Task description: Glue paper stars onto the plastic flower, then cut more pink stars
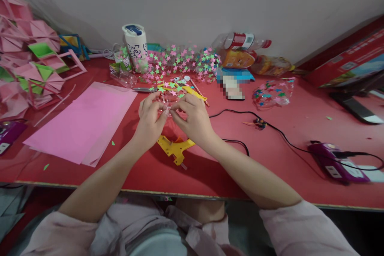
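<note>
My left hand point(150, 118) and my right hand point(195, 118) meet over the middle of the desk, thumbs and fingers pinched together. Between them is a crinkled bit of clear plastic film point(164, 98); the exact part in the fingertips is too small to make out. Just behind the hands spreads clear film printed with pink and green stars point(177, 60). Whether it joins the pinched piece I cannot tell. A yellow hot glue gun point(174, 150) lies on the desk below my hands, with a clear glue stick poking out of its rear end.
Pink paper sheets point(87, 122) lie at left, beside a pink and green folded-paper structure point(30, 52). A white tumbler point(135, 48) and a plastic bottle point(243, 42) are by the wall. A black cord point(279, 133) leads to a purple power strip point(333, 162); a star-printed bag point(274, 92) lies right.
</note>
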Demonstrator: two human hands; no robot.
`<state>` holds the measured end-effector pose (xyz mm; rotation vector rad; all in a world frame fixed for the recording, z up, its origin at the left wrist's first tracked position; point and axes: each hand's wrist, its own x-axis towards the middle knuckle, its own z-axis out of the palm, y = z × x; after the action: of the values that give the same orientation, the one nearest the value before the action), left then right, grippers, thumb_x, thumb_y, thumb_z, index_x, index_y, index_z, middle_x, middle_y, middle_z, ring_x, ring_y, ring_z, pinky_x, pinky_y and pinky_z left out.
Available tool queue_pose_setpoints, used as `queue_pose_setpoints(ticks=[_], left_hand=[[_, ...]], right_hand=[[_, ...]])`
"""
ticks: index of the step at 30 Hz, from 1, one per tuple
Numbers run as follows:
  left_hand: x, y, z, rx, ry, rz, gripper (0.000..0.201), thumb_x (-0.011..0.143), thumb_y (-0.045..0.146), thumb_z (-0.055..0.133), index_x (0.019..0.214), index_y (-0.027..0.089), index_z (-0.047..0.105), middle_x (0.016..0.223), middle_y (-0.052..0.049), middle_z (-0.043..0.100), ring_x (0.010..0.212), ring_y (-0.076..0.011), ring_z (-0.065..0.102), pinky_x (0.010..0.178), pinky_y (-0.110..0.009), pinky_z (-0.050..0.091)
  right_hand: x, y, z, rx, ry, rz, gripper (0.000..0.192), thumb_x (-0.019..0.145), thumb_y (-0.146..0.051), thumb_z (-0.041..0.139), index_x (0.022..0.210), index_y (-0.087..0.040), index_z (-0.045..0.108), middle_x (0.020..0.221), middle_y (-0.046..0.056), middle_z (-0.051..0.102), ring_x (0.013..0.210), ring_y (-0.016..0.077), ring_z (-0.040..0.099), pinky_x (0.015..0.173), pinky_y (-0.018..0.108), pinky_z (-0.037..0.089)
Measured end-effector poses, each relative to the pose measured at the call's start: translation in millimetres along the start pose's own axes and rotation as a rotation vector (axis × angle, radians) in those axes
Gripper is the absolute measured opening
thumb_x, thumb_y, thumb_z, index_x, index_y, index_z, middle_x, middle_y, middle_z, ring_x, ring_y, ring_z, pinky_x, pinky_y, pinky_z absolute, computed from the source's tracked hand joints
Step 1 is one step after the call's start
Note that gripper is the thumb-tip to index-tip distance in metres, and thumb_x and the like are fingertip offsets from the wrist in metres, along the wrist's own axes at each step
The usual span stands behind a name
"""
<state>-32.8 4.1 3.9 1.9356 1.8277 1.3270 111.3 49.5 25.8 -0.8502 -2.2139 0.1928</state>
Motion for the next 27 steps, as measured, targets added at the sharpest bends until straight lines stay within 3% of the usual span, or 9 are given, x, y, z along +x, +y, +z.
queue_pose_setpoints(ticks=[9, 20, 27], left_hand=[[2.3, 3.7, -6.6, 0.180, 0.076, 0.132, 0.009, 0.085, 0.026, 0.052, 0.083, 0.020, 0.057, 0.132, -0.011, 0.047, 0.126, -0.0270, 0.041, 0.110, -0.049, 0.028], [10.2, -5.7, -13.5, 0.215, 0.134, 0.166, 0.022, 0.089, 0.029, 0.045, 0.084, 0.019, 0.064, 0.120, -0.012, 0.055, 0.117, -0.0274, 0.047, 0.105, -0.049, 0.035], [14.0, -8.1, -18.9, 0.081, 0.216, 0.174, 0.007, 0.083, 0.026, 0.054, 0.080, 0.022, 0.057, 0.105, -0.006, 0.059, 0.107, -0.0217, 0.054, 0.100, -0.043, 0.040]], right_hand=[[0.5, 1.0, 0.4, 0.041, 0.008, 0.007, 0.012, 0.085, -0.020, 0.052, 0.080, -0.018, 0.063, 0.078, 0.004, 0.055, 0.076, 0.0181, 0.051, 0.073, 0.034, 0.037], [6.1, 3.0, -24.2, 0.067, 0.087, 0.069, 0.013, 0.084, -0.017, 0.051, 0.083, -0.019, 0.063, 0.082, 0.004, 0.057, 0.078, 0.0169, 0.053, 0.071, 0.032, 0.041], [5.2, 18.5, -44.5, 0.082, 0.156, 0.151, 0.012, 0.082, -0.018, 0.051, 0.079, -0.019, 0.063, 0.078, 0.002, 0.057, 0.071, 0.0149, 0.052, 0.068, 0.031, 0.041]])
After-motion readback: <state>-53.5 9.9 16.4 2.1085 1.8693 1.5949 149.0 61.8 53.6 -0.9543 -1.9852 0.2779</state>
